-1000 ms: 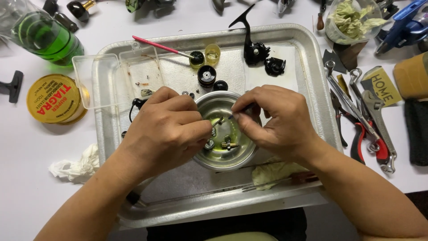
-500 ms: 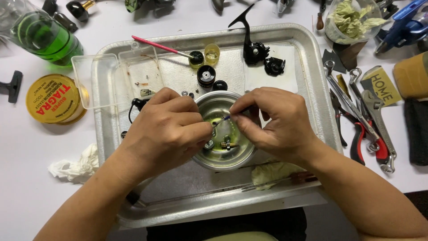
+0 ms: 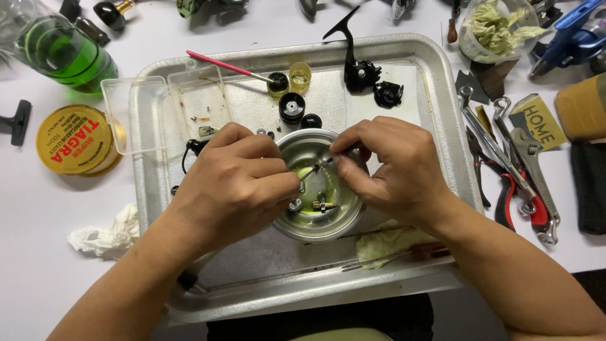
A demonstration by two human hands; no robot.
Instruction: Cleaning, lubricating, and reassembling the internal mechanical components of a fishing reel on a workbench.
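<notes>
Tray (image 3: 442, 82): dull brushed metal, scuffed.
Bowl (image 3: 297, 142): shiny polished steel.
Box (image 3: 126, 107): clear glossy plastic.
Rag (image 3: 391, 243): soft stained cloth.
Far-left bottle (image 3: 57, 50): glossy green plastic.

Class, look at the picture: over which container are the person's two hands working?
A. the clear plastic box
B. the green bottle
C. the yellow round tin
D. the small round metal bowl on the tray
D: both the left hand and the right hand meet above the small metal bowl, which sits on the metal tray and holds small parts.
</notes>
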